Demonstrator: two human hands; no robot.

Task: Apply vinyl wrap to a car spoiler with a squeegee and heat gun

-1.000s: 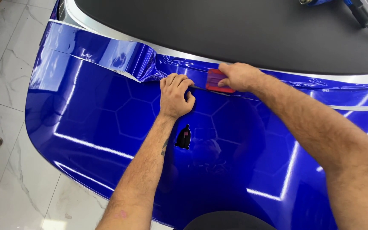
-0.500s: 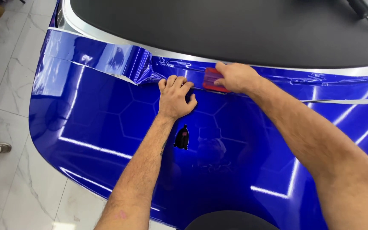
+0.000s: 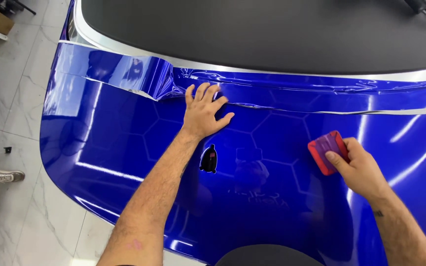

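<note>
Here, from the head camera, the glossy blue film point(image 3: 124, 148) covers the car's rear panel point(image 3: 252, 44), and its loose upper edge runs as one long seam from left to right just under the dark rear glass. The bunched wrinkle point(image 3: 166, 86) in that seam sits just beyond the left hand point(image 3: 204, 113), up and to its left, nearly touching the fingertips. That hand lies flat on the film, fingers point(image 3: 202, 93) spread and pointing up toward the seam. The right hand point(image 3: 358, 170) is well apart, lower and to the right, its fingers pinching a red squeegee point(image 3: 327, 151) whose free edge tilts up-left toward the seam. A small dark cut-out point(image 3: 208, 159) lies below the left wrist. So the left hand is clearly nearer the wrinkle.
</note>
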